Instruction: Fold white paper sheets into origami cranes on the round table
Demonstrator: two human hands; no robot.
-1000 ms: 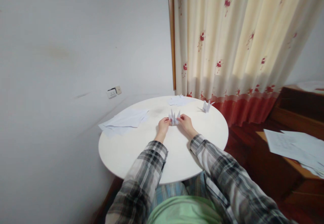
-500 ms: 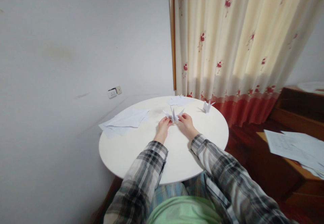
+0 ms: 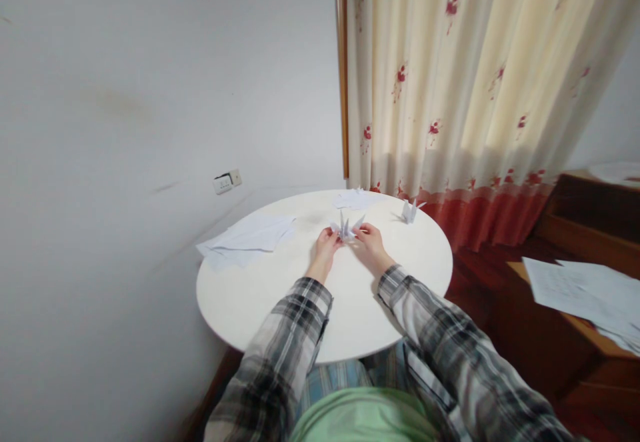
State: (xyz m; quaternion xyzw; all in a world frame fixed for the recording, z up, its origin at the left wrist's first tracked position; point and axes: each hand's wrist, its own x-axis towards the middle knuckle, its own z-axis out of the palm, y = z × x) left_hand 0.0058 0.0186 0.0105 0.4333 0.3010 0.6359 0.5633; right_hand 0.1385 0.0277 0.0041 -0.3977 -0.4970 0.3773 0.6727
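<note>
Paper, white and creased into sharp points, sits pinched between both my hands: a small white folded-paper bird (image 3: 346, 227), its wings and tips spiking upward. It is a little past the centre of the smooth round white tabletop (image 3: 240, 302), toward twelve o'clock; whether it touches the surface I cannot tell. My left hand (image 3: 326, 245) closes thumb and fingers on the bird's left side, and my right hand (image 3: 367, 242) nips its right side, both wrists in plaid flannel cuffs. At the table's two o'clock, close to the rim, a second small white paper bird (image 3: 410, 211) stands alone, well apart from my fingers. A loose fan of flat white paper sheets (image 3: 247, 237) lies at ten o'clock, overhanging the edge. A low heap of folded white paper pieces (image 3: 354, 198) rests at twelve o'clock. Behind hangs a pleated cream curtain (image 3: 465, 82) with red flowers and a red hem.
</note>
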